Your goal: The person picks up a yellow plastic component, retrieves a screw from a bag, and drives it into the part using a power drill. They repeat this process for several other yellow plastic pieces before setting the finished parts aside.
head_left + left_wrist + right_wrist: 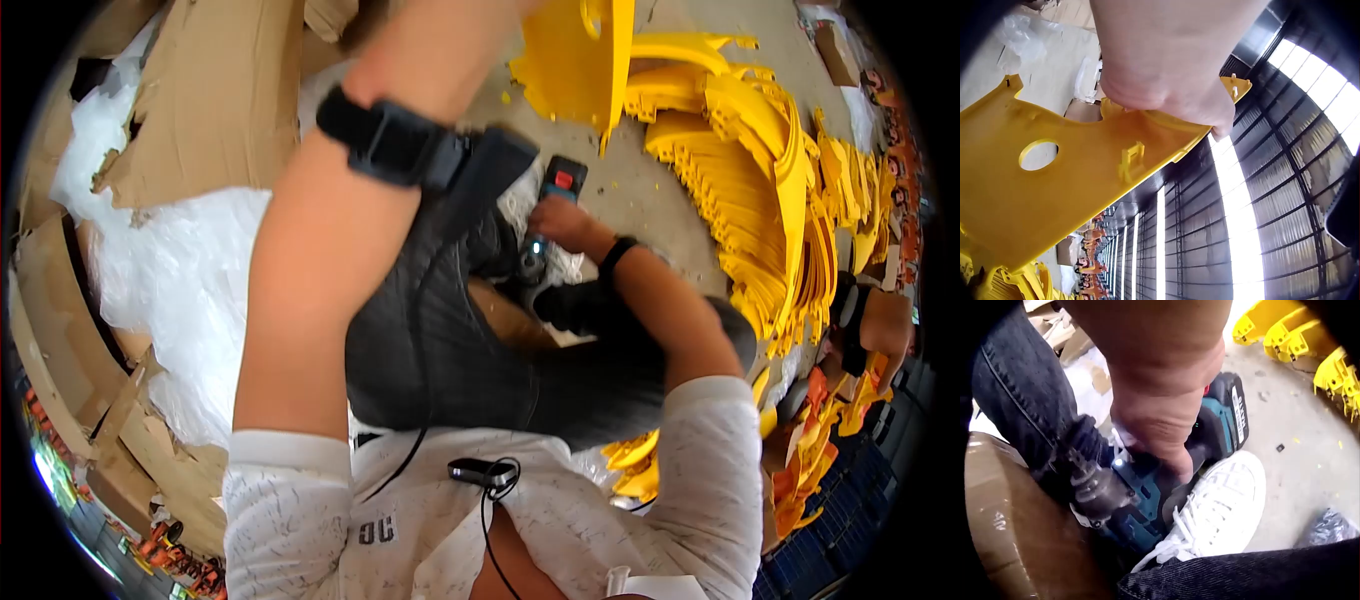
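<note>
Left arm point(325, 250), bare below a white sleeve and fitted with a black strap point(400, 145), lies nearest the head camera and reaches past its top edge. Left hand point(1179, 106): fingers gripping 1 yellow panel point(1079, 181) by its narrow end, with 1 fingertip visible over the edge and the others hidden. Panel is held tilted, clear of the floor point(1285, 481); it shows 1 round hole point(1039, 155) and 1 raised bracket point(1132, 159).

Right hand point(1163, 431): fingers closed round 1 teal and black drill point(1141, 494), though their tips are mostly hidden. Drill lies against 1 white shoe point(1232, 497), battery point(1232, 415) uppermost, 1 small light lit on its body. Black band point(618, 257) noted at the right wrist.

Dark jeans point(450, 350) show both legs bent, with 1 cardboard box point(1016, 525) beside them. Clipped to the shirt point(550, 510): 1 small device point(480, 472) with a black cord.

On the floor to the right: nested yellow panels point(715, 190) in a curved row, and 1 dark plastic packet point(1329, 528) near the shoe. On the left: cardboard point(215, 100) and clear plastic sheeting point(205, 290). Far right: 1 other person's arm point(885, 320) near orange and yellow parts point(815, 440).
</note>
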{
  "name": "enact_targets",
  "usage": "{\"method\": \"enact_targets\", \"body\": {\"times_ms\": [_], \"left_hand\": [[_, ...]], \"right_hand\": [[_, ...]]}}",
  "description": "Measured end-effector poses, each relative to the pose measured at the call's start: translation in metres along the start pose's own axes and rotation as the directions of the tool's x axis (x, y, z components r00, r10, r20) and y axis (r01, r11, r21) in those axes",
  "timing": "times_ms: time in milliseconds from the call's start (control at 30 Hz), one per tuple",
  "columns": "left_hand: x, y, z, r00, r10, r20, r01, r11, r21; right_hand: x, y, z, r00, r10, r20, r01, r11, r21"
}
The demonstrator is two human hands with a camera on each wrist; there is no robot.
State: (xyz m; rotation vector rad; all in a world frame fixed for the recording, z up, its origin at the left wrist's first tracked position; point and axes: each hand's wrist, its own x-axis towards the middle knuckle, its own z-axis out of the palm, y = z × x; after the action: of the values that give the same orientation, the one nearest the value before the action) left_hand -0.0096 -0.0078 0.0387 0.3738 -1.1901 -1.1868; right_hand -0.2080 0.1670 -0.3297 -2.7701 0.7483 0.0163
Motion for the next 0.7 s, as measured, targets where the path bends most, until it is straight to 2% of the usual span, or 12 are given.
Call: {"method": "enact_targets", "body": {"times_ms": [33,100,167,233,300,367,400,433,500,567,633,700], "left_hand": [[0.008,-0.003,0.002,1.0,0.024,0.011,-0.024,1.0,0.007],[0.023,-0.007,0.004,0.992,-0.129,-0.017,0.128,0.992,-0.014],[0.015,-0.007,0.003,0.998,-0.048,0.031,0.05,0.997,-0.063],[0.023,-0.009,-0.004,0.988,-0.148,0.049,0.147,0.988,0.037],[0.022,-0.006,-0.001,0.992,-0.114,-0.062,0.117,0.992,0.038],[0.034,-0.032,-0.027,0.947,-0.294,0.127,0.316,0.921,-0.228],[0.037,-0.031,-0.037,0.958,-0.165,0.233,0.272,0.771,-0.575],[0.04,-0.029,-0.035,0.963,-0.136,0.232,0.249,0.775,-0.581],[0.042,-0.025,-0.031,0.983,-0.184,-0.024,0.17,0.944,-0.284],[0.049,-0.038,-0.046,0.978,-0.209,0.017,0.202,0.914,-0.351],[0.055,-0.056,-0.059,0.984,-0.148,-0.097,0.139,0.986,-0.094],[0.051,-0.049,-0.059,0.979,-0.147,-0.142,0.12,0.976,-0.184]], "right_hand": [[0.003,-0.005,0.006,1.0,0.014,0.0,-0.014,1.0,-0.009],[0.008,-0.007,0.009,0.998,0.006,0.067,-0.001,0.997,-0.073],[0.003,-0.005,0.01,0.997,-0.033,0.066,0.029,0.997,0.073],[-0.001,-0.002,0.02,1.0,-0.009,0.017,0.005,0.979,0.201],[-0.005,-0.001,0.02,0.987,0.05,0.152,-0.082,0.973,0.215],[-0.005,-0.002,-0.019,0.992,0.053,0.116,-0.08,0.967,0.244],[-0.009,-0.004,-0.039,0.989,0.087,0.122,-0.12,0.946,0.302],[-0.013,-0.002,-0.055,0.984,0.12,0.131,-0.16,0.921,0.355],[-0.02,-0.004,-0.096,0.987,0.087,0.138,-0.128,0.938,0.321],[-0.016,-0.04,-0.202,0.959,0.197,0.202,-0.281,0.737,0.614],[-0.029,-0.055,-0.251,0.973,0.198,0.115,-0.228,0.785,0.576],[-0.047,-0.07,-0.291,0.982,0.186,0.03,-0.172,0.827,0.534]]}}
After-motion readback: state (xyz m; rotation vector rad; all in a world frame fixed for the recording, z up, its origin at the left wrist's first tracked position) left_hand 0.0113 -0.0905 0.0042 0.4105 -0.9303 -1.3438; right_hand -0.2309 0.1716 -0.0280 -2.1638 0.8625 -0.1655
